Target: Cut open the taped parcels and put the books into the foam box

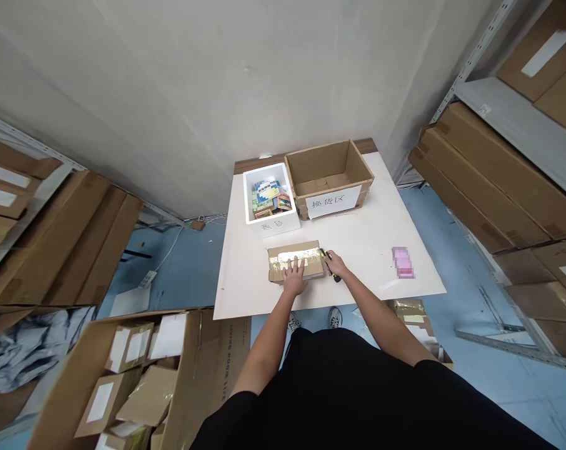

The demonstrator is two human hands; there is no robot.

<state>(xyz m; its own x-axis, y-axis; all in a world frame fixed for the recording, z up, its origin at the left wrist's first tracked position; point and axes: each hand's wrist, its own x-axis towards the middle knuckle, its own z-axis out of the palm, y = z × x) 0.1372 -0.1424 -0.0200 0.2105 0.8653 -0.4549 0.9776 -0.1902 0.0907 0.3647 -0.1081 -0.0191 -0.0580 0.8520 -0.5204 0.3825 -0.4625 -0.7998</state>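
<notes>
A stockroom or small warehouse, by the look of it — slotted-metal shelving [521,119] stands on both sides, loaded with brown cardboard cartons [493,178], several bearing white labels [546,54]. At lower left a large carton [210,362] holds a heap of labelled parcels [145,395]. The worktable [377,234] backs onto a plain grey wall [217,81] over a blue floor [198,256], and a handwritten sign [333,202] there reads 换货区 — goods-exchange area.

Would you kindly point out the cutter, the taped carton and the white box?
Cutter [336,278], head view: its near end.
Taped carton [296,249], head view: its top.
White box [274,227], head view: its front wall.
</notes>
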